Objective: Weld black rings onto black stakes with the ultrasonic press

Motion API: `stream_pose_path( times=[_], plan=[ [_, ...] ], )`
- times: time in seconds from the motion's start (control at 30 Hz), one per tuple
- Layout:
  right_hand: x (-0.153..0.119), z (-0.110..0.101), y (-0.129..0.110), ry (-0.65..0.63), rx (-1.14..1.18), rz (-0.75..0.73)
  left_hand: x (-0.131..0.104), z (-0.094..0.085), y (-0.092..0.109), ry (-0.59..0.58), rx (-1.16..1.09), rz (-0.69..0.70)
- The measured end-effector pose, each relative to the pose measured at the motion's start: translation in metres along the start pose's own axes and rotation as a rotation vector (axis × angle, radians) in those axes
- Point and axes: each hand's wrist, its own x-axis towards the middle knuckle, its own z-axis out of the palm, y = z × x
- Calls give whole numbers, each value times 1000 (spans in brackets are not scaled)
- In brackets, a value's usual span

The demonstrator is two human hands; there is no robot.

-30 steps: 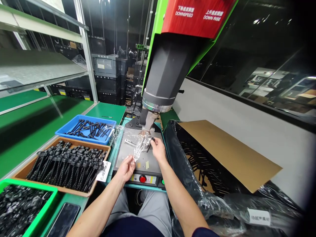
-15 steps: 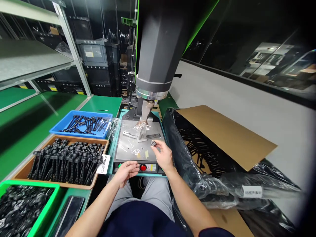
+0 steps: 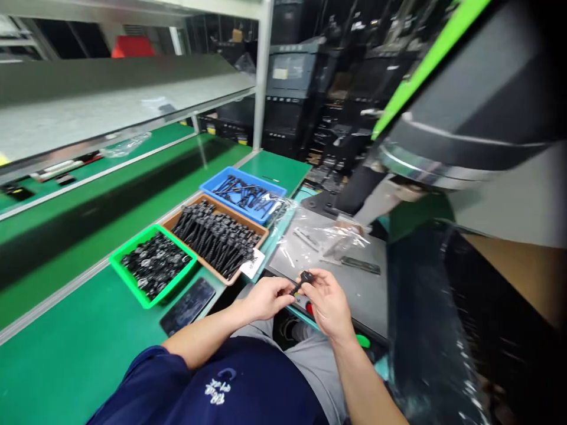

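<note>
Between my two hands is a black, round-headed ribbed stem (image 3: 305, 277), tilted, its head toward the machine. My right hand (image 3: 328, 305) grips it near the head with thumb and fingers. My left hand (image 3: 267, 298) pinches the lower end of its shaft, which the fingertips partly hide. Both hands are over the front edge of the machine's metal plate (image 3: 370, 295), close to a red button (image 3: 309, 308). Similar black stems (image 3: 221, 236) lie packed in the brown tray (image 3: 174, 221) to the left.
A green tray (image 3: 116, 260) holds small black parts; a blue tray (image 3: 283, 190) holds long black pieces. A dark phone-like slab (image 3: 188, 307) lies on the green table (image 3: 80, 348). The machine's grey head (image 3: 469, 118) overhangs at right, beside black plastic sheeting (image 3: 425, 330).
My view has swung left toward the trays. My left hand has come up to the stem's shaft, and my right hand has drawn back from over the plate with the stem.
</note>
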Motion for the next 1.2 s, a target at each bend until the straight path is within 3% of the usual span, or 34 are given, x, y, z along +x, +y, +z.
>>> stream_pose_path(
  times=[0.07, 0.13, 0.23, 0.3, 0.37, 0.43, 0.53, 0.67, 0.87, 1.2],
  plan=[
    [2, 2, 2, -54, -12, 25, -12, -21, -5, 91, 52, -26],
    [2, 1, 3, -61, -13, 67, -25, -52, -11, 264, 125, -79],
    [1, -7, 5, -32, -24, 119, -41, -116, -24, 569, 305, -203],
    [0, -12, 6, -17, -33, 144, -48, -164, -35, 707, 509, -319],
    [-2, -16, 7, -7, -45, 164, -50, -210, -46, 766, 709, -449],
    [-5, -18, 7, -9, -58, 181, -47, -249, -56, 743, 834, -563],
    [-8, -22, 6, -7, -86, 208, -36, -286, -72, 676, 932, -719],
    [-13, -31, 1, 22, -131, 231, -18, -305, -92, 648, 926, -793],
    [-18, -47, -2, 94, -140, 258, -3, -308, -113, 626, 893, -858],
    [-21, -57, 9, 118, -145, 286, 5, -305, -115, 503, 1034, -879]
  ],
)
